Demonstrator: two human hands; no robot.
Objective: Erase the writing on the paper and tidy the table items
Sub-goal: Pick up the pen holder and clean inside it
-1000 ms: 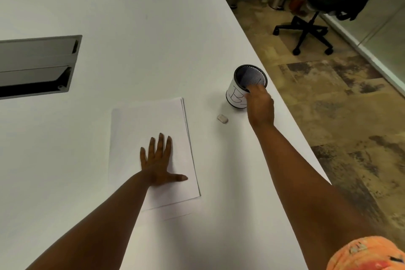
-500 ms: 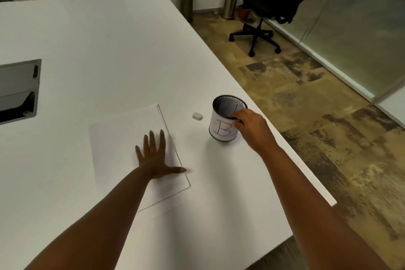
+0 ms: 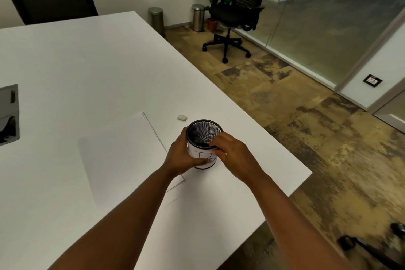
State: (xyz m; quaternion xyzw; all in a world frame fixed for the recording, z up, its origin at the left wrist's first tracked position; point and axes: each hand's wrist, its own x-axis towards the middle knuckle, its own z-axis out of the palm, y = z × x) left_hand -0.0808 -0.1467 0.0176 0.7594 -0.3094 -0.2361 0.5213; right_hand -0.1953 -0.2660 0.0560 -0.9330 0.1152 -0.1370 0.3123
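Note:
A black mesh pen cup with a white paper label marked "B" stands upright on the white table, just right of a stack of white paper. My left hand wraps its left side, thumb across the label. My right hand grips the cup's right rim and side. A small white eraser lies on the table just beyond the cup. No writing shows on the paper from here.
The table's right edge runs close to the cup. A grey cable hatch is set into the table at the left. A black office chair, two metal bins and a glass wall stand beyond.
My left hand left the paper and moved right onto the cup. My right hand slid the cup toward me, past the eraser. The camera turned right.

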